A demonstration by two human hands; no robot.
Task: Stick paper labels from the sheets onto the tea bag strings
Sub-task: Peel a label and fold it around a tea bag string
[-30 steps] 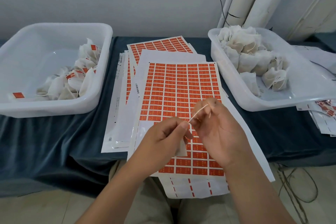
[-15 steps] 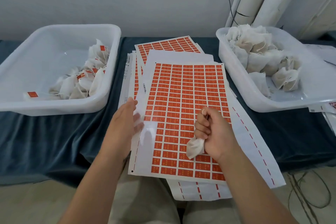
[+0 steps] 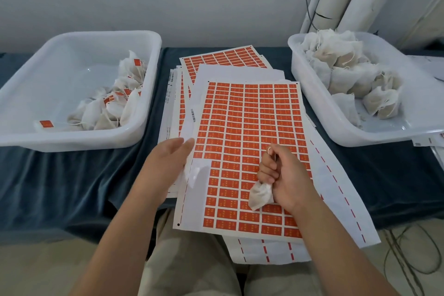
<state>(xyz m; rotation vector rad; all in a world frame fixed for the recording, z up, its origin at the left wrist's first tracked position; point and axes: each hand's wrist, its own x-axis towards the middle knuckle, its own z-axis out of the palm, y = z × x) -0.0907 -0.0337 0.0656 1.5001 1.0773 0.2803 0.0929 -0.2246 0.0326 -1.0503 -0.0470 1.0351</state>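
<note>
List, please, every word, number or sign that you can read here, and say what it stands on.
No text can be read.
Orange labels on the top sheet: pale marks, too small to read.
Barcode on a lower sheet's edge: bars only, no legible digits.
Second barcode farther left: print blurred.
Labels on tea bags in the left bin: blurred.

Left grip [image 3: 168, 163]: fingers straight and together, pointing forward, palm turned inward.
Right grip [image 3: 284, 175]: fingers curled into a fist, clasping a tea bag [image 3: 260, 196].
Forearms: bare, both reaching forward from the lower edge.
</note>
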